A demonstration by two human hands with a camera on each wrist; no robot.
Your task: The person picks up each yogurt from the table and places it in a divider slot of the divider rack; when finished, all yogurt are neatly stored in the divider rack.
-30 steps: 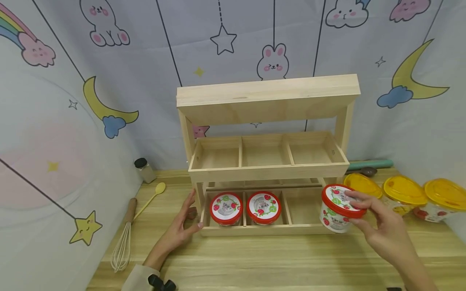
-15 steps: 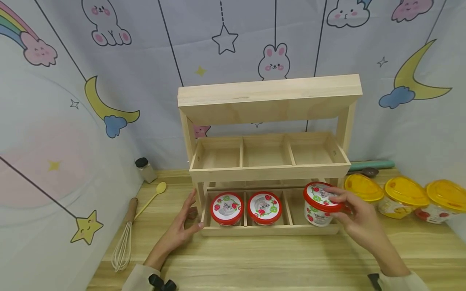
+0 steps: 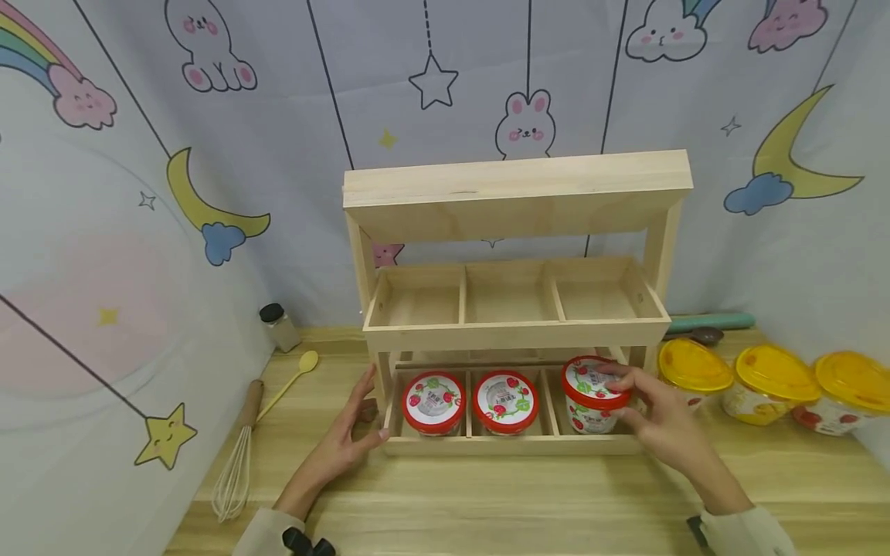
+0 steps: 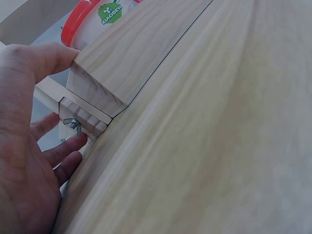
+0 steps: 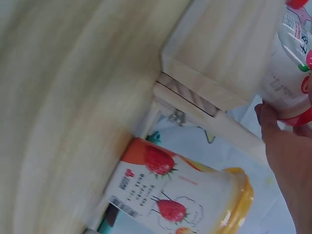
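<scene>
L→R. Left hand (image 3: 344, 440): flat on the desk (image 3: 528, 502), fingers straight, thumb against the front-left corner of the wooden rack (image 3: 511, 305), nothing in its grasp. Reads as bracing the rack. Wing nut (image 4: 71, 125) on the corner post sits just by the fingertips in the left wrist view.

Bottom tier: 2 red-lid cups (image 3: 434, 401) seated in the left + mid bays. 3rd cup (image 3: 592, 398) is in the right bay, tilted, base not visibly flat. Right hand (image 3: 657, 421) has fingers curled over its lid and side, gripping it.

To do it well, imo: level the cup before letting go, lower straight down between divider and end wall, don't snag the lid on the tier above, let go only once the base sits flat. Keep the left brace on so the rack doesn't slide.

Right of rack, on desk: 3 yellow-lid cups (image 3: 772, 382), strawberry print.

Text: "XIAOBEYI" or close on the lid rim in the left wrist view, partly cut off. Other label print too small/blurred to read.
</scene>
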